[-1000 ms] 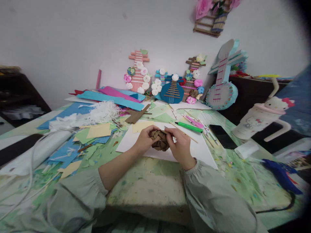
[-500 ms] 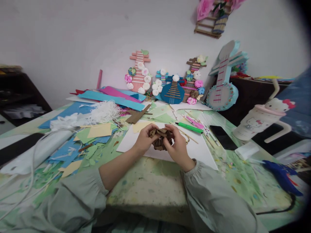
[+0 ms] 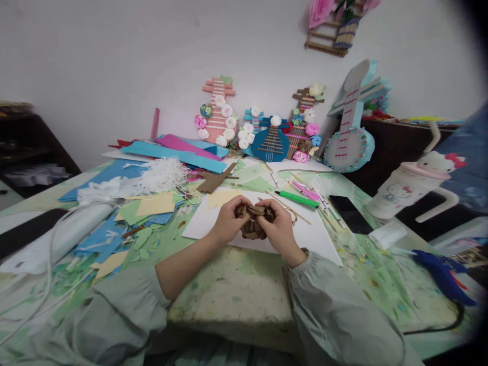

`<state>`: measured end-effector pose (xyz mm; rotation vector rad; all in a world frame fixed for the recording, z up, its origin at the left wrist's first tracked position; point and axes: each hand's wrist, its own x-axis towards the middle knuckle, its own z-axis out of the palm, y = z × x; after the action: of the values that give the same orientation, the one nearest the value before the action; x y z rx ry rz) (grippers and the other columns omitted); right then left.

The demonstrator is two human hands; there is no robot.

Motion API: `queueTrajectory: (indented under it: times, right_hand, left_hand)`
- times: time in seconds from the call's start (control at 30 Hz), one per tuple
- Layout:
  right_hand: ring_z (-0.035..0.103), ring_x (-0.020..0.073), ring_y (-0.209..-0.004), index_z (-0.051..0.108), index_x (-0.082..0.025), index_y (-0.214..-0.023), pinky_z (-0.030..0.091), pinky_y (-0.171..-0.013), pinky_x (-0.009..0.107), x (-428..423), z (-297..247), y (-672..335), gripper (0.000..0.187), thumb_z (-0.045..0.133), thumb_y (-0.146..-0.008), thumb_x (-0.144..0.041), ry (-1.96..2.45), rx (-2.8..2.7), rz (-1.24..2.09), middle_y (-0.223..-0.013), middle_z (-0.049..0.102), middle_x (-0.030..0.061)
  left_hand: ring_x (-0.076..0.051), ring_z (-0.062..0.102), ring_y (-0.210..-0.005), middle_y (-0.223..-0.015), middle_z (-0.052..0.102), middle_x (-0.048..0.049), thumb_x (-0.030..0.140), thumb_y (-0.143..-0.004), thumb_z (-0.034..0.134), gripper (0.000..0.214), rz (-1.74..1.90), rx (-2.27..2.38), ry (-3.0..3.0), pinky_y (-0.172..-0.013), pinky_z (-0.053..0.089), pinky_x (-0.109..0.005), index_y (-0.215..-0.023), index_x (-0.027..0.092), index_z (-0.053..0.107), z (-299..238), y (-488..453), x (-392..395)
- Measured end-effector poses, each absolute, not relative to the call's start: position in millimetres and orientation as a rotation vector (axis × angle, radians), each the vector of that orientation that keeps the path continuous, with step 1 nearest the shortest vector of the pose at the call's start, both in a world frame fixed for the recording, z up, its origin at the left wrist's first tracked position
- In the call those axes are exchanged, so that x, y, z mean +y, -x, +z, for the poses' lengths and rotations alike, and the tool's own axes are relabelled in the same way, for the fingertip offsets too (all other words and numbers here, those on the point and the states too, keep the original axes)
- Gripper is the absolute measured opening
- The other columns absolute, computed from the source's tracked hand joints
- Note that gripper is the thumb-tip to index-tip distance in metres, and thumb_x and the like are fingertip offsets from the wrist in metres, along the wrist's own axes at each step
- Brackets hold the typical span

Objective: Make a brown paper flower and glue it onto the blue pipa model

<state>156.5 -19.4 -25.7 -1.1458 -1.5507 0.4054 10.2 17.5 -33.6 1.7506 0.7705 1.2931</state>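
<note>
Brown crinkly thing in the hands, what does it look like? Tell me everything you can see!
The brown flower-like bundle of folded strips looks like craft paper or thin foam, with looped, petal-like folds bunched together. It sits over a white sheet on the green-stained table, gripped between the left hand and the right hand, whose fingers cover its sides. Whether it rests on the sheet cannot be told.

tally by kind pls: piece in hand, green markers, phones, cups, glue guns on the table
brown paper flower: 1, in the grip of left hand and right hand
green marker: 1
black phone: 1
white cartoon cup: 1
blue glue gun: 1
Total: 5
</note>
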Motion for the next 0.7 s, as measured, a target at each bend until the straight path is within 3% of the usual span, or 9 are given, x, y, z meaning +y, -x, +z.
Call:
queueTrajectory:
  times: [0.23, 0.5, 0.7]
  right_hand:
    - [0.059, 0.0197, -0.085, 0.060, -0.019, -0.093, 0.044, -0.075, 0.031, -23.5, -21.8, -154.1, 0.031, 0.048, -0.068, -0.007, 1.084, -1.682, 0.160, -0.091, 0.064, 0.0048]
    - [0.056, 0.0165, -0.073, 0.058, -0.021, -0.081, 0.042, -0.065, 0.028, -22.2, -23.5, -155.8, 0.018, 0.052, -0.071, -0.008, 1.093, -1.607, 0.191, -0.078, 0.060, 0.0004]
    - [0.056, 0.0193, -0.083, 0.058, -0.022, -0.086, 0.046, -0.074, 0.034, -24.0, -25.2, -156.9, 0.018, 0.048, -0.080, -0.008, 0.982, -1.733, -0.047, -0.086, 0.058, 0.0049]
  left_hand:
    - [-0.012, 0.053, -0.069, -0.073, 0.057, 0.0016, 0.025, -0.075, 0.065, 0.013, 1.364, 0.767, -1.588, -0.064, 0.041, -0.024, -0.081, 0.017, 0.057, -33.8, -14.3, 14.9]
    - [-0.011, 0.052, -0.068, -0.073, 0.055, 0.0015, 0.024, -0.075, 0.065, 0.012, 1.359, 0.747, -1.605, -0.064, 0.041, -0.024, -0.080, 0.017, 0.056, -31.8, -14.7, 13.8]
    - [-0.010, 0.046, -0.061, -0.068, 0.051, 0.0031, 0.020, -0.074, 0.062, 0.010, 1.351, 0.805, -1.701, -0.057, 0.038, -0.023, -0.076, 0.018, 0.052, -31.8, -13.9, 14.8]
